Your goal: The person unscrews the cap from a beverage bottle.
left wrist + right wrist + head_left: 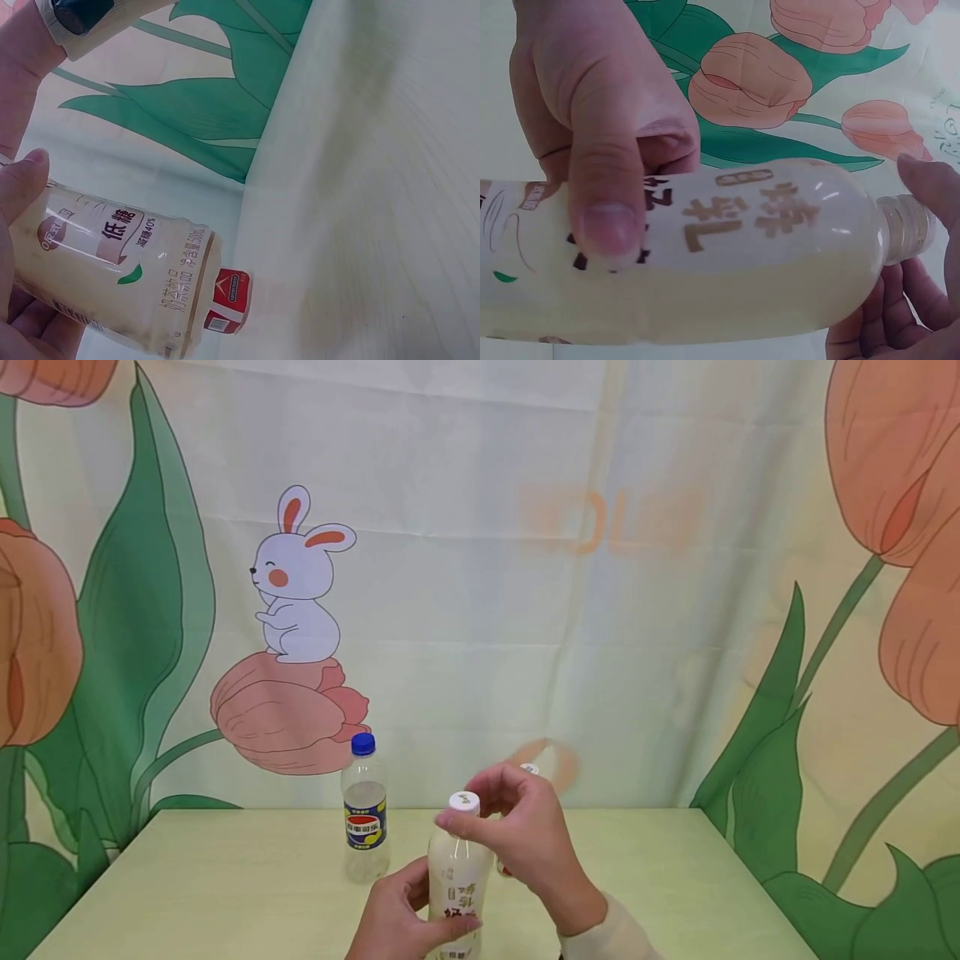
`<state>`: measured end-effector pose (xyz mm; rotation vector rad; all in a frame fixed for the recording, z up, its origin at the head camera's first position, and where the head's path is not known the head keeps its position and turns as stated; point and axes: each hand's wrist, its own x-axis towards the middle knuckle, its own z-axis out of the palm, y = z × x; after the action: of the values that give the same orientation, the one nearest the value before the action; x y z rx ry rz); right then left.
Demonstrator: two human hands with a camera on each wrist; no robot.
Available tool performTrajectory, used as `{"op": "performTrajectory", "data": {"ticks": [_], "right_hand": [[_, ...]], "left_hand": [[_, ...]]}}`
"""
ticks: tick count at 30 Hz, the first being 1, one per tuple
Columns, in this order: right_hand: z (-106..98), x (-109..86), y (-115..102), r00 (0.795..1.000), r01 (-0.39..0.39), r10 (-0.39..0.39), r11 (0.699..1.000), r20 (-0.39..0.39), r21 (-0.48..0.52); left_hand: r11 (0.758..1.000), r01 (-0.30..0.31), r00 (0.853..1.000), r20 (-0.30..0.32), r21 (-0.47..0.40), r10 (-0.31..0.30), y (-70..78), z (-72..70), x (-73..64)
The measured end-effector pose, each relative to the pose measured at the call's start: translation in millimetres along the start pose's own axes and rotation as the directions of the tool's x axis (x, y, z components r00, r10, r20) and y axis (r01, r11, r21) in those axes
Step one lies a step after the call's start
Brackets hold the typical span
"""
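A clear plastic bottle of pale milk tea [456,881] stands upright in front of me. My left hand [405,914] grips its lower body, thumb across the front and fingers behind. At the top, my right hand [528,827] holds the white cap [464,802] between thumb and fingers. The left hand [604,142] also shows in the right wrist view, its thumb pressed on the label. The right hand [937,225] is there round the bottle's neck end, with the fingers partly hidden. In the left wrist view the bottle's lower label [127,262] faces the camera.
A cola bottle [366,814] with a blue cap stands on the pale table [225,893] to the left. Mostly hidden behind my right hand is another item with a white top [528,769]; a red-labelled container [231,300] shows in the left wrist view. A printed curtain [465,610] hangs behind.
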<state>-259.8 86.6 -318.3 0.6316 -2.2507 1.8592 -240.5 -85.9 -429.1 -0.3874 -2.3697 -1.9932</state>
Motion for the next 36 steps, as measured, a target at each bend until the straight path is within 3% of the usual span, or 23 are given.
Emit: {"op": "performTrajectory", "data": {"ticks": [5, 12, 19, 23, 30, 36], "right_hand": [[-4, 0.3, -1, 0.998, 0.023, -0.021, 0.999, 0.051, -0.027], [-7, 8.0, 9, 0.985, 0.09, -0.093, 0.996, 0.148, 0.028], [-8, 17.8, 15, 0.983, 0.121, -0.13, 0.99, 0.128, 0.073], [-11, 23.3, 19, 0.988, 0.108, -0.115, 0.992, 0.101, 0.072], [-15, 29.6, 36, 0.985, 0.121, -0.125, 0.992, 0.118, 0.037], [-15, 31.0, 55, 0.981, 0.094, -0.093, 0.996, 0.167, 0.005]], "left_hand": [[1.0, 0.011, 1.0, 0.001, -0.003, -0.011, -3.3, -1.1, 1.1], [0.999, 0.046, 0.999, 0.012, -0.013, -0.046, -5.6, -3.9, 4.5], [0.998, 0.061, 0.998, 0.014, 0.013, -0.062, -11.7, -8.7, 14.6], [0.998, 0.049, 0.999, -0.008, 0.03, -0.048, -19.3, -9.4, 23.5], [0.997, -0.04, 0.995, -0.09, 0.071, 0.047, -35.5, -11.7, 49.2], [0.996, -0.015, 0.994, -0.106, 0.085, 0.024, -46.7, -14.0, 72.4]]}}
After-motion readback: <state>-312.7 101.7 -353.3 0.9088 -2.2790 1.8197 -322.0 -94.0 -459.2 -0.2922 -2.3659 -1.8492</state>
